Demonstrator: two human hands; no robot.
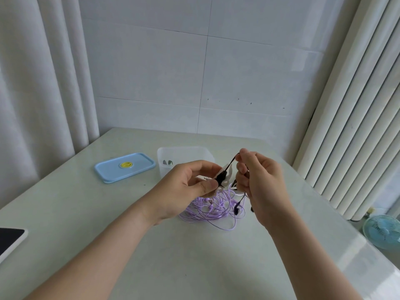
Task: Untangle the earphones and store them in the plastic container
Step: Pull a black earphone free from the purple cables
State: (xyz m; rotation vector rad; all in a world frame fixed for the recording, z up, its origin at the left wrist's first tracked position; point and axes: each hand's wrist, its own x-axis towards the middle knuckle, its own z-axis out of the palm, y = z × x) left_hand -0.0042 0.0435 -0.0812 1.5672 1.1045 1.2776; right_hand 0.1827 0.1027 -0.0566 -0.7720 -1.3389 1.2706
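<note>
A tangle of purple earphone cords (211, 212) lies on the pale table, mixed with white and black cords. Above the tangle, my left hand (190, 187) pinches a bundle of black and white cord (223, 177) between thumb and fingers. My right hand (259, 182) pinches the black cord (233, 160) near its upper end, and a black earbud (237, 207) dangles below it. Behind both hands stands the clear plastic container (173, 153), open, with something small and grey inside.
The container's blue lid (124, 167) with a yellow disc lies to the left on the table (194, 256). A dark tablet or phone (9, 240) sits at the left edge. A radiator (355, 126) and a small blue fan (383, 231) are off to the right.
</note>
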